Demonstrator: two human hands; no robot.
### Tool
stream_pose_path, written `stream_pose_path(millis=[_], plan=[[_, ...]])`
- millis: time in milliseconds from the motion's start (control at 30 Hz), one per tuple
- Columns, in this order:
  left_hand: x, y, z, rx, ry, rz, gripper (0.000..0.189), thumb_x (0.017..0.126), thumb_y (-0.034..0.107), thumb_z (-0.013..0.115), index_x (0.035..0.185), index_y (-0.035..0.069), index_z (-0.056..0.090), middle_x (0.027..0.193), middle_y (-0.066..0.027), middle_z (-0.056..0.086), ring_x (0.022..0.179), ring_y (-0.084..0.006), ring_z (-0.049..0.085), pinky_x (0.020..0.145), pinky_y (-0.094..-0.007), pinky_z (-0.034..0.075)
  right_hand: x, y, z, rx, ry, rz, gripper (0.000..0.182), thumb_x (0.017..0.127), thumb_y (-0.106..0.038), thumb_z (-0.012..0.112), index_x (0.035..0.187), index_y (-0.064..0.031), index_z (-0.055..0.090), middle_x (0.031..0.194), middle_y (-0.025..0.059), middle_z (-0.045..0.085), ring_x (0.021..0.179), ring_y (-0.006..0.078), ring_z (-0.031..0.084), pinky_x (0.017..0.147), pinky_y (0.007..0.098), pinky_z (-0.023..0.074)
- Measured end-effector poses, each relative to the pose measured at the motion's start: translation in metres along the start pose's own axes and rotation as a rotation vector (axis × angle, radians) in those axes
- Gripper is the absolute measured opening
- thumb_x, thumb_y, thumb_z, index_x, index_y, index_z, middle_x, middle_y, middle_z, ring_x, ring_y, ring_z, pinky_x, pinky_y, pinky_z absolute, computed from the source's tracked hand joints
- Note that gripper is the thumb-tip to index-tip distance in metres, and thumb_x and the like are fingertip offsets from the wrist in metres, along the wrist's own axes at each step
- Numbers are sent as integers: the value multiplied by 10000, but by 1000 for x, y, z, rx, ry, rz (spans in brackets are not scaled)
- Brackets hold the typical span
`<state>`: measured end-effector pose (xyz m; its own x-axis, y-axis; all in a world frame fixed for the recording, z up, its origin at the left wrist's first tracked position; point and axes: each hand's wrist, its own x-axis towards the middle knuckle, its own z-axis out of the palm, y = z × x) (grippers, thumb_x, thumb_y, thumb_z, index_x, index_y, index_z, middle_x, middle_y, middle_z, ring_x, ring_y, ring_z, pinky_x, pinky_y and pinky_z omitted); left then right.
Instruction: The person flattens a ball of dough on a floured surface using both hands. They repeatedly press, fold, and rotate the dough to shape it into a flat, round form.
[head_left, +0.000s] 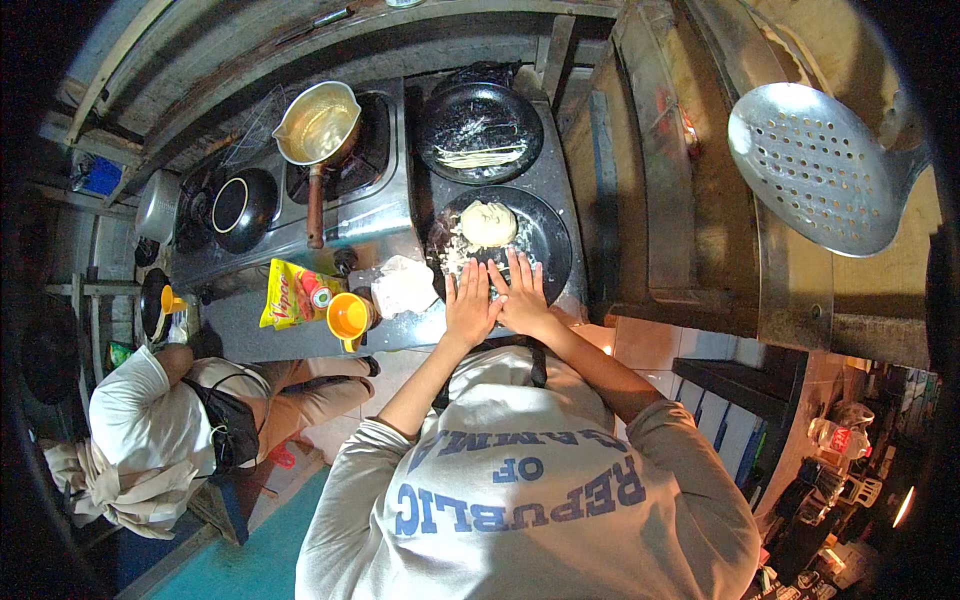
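My left hand (471, 304) and my right hand (523, 298) lie side by side, palms down, over the near edge of a round black pan (551, 247). Their fingers are stretched out and the thumbs meet; whatever is under the palms is hidden. Just past the fingertips sits a pale lump of dough (488, 224), with floury crumbs scattered on its left. A second round black pan (480, 112), behind the first, carries several thin dough strands (481, 157). To the left of my hands rests a white, flour-like heap or bag (405, 286).
An orange mug (349, 318) and a yellow printed packet (298, 294) stand near the counter's front edge. On the stove (375, 202) is a saucepan (318, 127), handle towards me. A perforated ladle (817, 169) hangs at right. Another person (157, 412) is at left.
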<state>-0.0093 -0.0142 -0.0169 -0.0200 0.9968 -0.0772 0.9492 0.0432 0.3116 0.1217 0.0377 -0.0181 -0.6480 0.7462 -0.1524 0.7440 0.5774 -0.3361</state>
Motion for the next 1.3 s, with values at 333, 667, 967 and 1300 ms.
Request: stream_pose_path(millis=[333,667,967,1300], plan=[[5,-3,1,23,24,-50,726,898,504,356,1396,-10,235,1466,-182,203,1362,-299,188,1075,-541,81,0,4,-5,-79,-88,56,840,803,-487,495,1448,-113,110,1462,250,101,1353,403,96,1060,584,53],[22,-16,-2,85,146,-38,737,874,465,446,1396,-7,229,1453,-200,222,1350,-319,209,1076,-521,121,11,30,-8,-117,-44,33,1061,690,-667,562,1444,-80,101,1461,279,79,1368,401,53,1079,547,58],[4,-20,-6,118,119,-41,790,829,489,503,1392,-5,252,1444,-225,223,1347,-333,200,1086,-474,145,2,43,-22,-115,-32,91,1206,612,-721,579,1383,93,135,1453,281,116,1377,366,56,1112,453,48],[13,-23,-12,110,81,-75,836,816,478,531,1384,-51,220,1445,-255,187,1353,-365,163,1092,-464,139,10,49,-41,-176,-139,85,1151,674,-690,557,1401,70,90,1467,272,52,1381,357,17,1109,445,20]])
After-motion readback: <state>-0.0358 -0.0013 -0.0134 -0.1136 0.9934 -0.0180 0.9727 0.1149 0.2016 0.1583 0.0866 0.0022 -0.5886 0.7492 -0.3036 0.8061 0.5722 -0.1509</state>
